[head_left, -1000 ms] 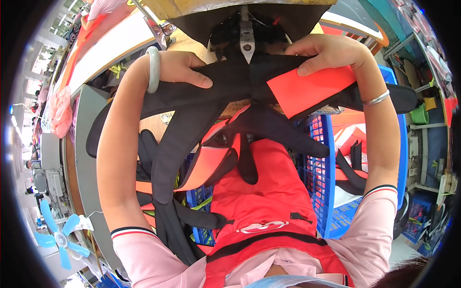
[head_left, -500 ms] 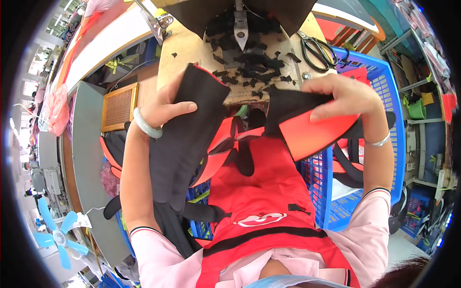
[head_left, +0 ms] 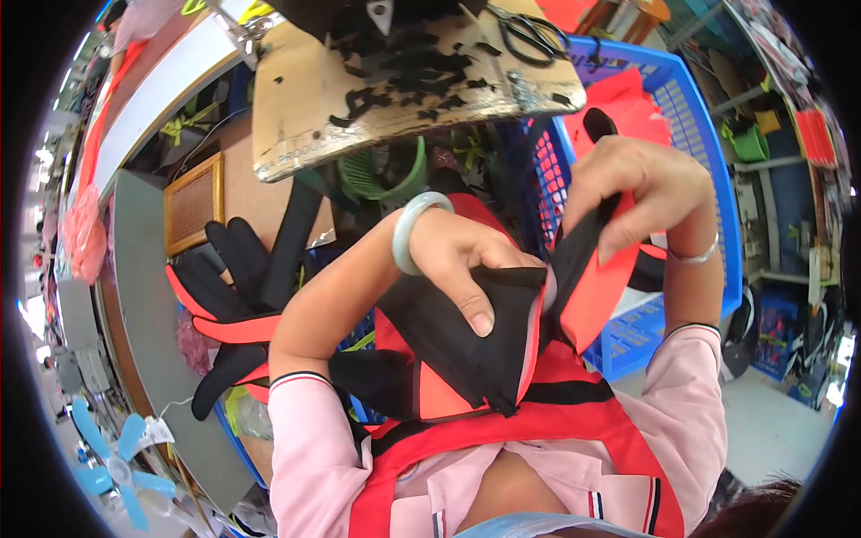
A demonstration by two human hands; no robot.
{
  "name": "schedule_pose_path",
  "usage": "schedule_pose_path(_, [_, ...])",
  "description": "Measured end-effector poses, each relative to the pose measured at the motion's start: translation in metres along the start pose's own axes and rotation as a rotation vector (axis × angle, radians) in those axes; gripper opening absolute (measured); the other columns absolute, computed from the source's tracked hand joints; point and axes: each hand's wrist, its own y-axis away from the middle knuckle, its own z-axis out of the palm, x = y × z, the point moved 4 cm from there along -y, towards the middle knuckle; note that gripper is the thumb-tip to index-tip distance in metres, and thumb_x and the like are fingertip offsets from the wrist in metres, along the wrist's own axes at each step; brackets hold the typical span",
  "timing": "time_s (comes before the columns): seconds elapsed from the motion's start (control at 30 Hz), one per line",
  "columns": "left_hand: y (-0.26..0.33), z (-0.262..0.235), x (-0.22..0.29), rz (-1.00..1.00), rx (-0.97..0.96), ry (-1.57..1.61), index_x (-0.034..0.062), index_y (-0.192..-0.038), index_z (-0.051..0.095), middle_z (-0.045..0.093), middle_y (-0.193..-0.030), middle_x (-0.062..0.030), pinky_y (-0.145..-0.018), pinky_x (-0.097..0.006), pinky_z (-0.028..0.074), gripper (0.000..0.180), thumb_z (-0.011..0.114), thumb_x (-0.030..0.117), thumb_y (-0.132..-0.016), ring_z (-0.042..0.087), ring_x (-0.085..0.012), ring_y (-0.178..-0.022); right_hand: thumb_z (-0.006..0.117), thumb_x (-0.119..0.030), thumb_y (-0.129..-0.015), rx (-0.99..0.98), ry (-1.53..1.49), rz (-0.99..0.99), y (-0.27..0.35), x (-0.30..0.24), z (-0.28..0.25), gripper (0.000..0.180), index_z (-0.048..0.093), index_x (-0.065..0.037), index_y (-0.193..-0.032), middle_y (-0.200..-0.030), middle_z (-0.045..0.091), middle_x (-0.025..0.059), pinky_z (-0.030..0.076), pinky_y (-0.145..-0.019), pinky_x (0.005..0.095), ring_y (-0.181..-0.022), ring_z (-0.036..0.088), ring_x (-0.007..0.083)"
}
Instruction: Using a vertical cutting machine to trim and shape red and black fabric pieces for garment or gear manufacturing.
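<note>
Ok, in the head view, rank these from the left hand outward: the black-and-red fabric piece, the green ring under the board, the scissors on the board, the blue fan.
1. Black-and-red fabric piece: under the left hand, touching.
2. Green ring: just above the wrist, below the board.
3. Scissors: top, on the board's far edge.
4. Blue fan: bottom left corner.

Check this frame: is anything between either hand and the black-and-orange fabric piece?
Nothing visible is. The left hand lies directly on the black-and-orange fabric piece, thumb pressing its black panel, and the right hand pinches its upper edge beside the blue basket. Both grips are in direct contact.
</note>
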Motion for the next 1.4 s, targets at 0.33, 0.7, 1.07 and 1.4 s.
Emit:
schedule_pose_path(0.33, [0.092,0.033,-0.005,-0.306,0.707,-0.270,-0.0025,-0.113,0.060,0.060,-0.112,-0.0090,-0.090,-0.033,0.044,0.039,0.075,0.019,-0.084,0.056,-0.0186,-0.101,0.075,-0.026,-0.084,0.314,-0.090,0.345,0.037,0.043,0.009,0.053,0.057,0.001,-0.125,-0.092,0.060,0.0004,0.043,-0.079,0.0230,-0.087,0.053,0.0079])
schedule_pose_path(0.7, [0.120,0.088,0.013,-0.377,1.104,-0.435,-0.0012,-0.099,0.065,0.059,-0.115,-0.0132,-0.091,-0.035,0.044,0.021,0.073,0.007,-0.081,0.057,-0.0260,-0.102,0.076,-0.020,-0.081,0.765,0.381,0.283,-0.005,0.114,0.107,0.045,0.058,-0.005,-0.120,-0.104,0.065,0.0139,0.054,-0.077,0.0341,-0.091,0.067,0.0271])
schedule_pose_path(1.07, [0.116,0.072,0.009,-0.400,1.140,-0.387,-0.0018,-0.109,0.061,0.061,-0.116,-0.0121,-0.095,-0.035,0.044,0.030,0.071,0.006,-0.082,0.057,-0.0250,-0.109,0.073,-0.025,-0.081,0.839,0.572,0.290,-0.041,0.099,0.154,0.033,0.064,-0.010,-0.110,-0.085,0.063,0.0080,0.050,-0.054,0.0388,-0.065,0.063,0.0284])
schedule_pose_path(1.4, [0.119,0.075,0.073,-0.398,1.140,-0.597,0.0008,-0.105,0.066,0.062,-0.111,-0.0146,-0.089,-0.036,0.047,0.028,0.074,0.000,-0.078,0.060,-0.0278,-0.100,0.069,-0.007,-0.082,0.899,0.762,0.114,-0.033,0.039,0.074,0.008,0.066,-0.008,-0.090,-0.083,0.062,0.0072,0.048,-0.051,0.0351,-0.060,0.062,0.0244])
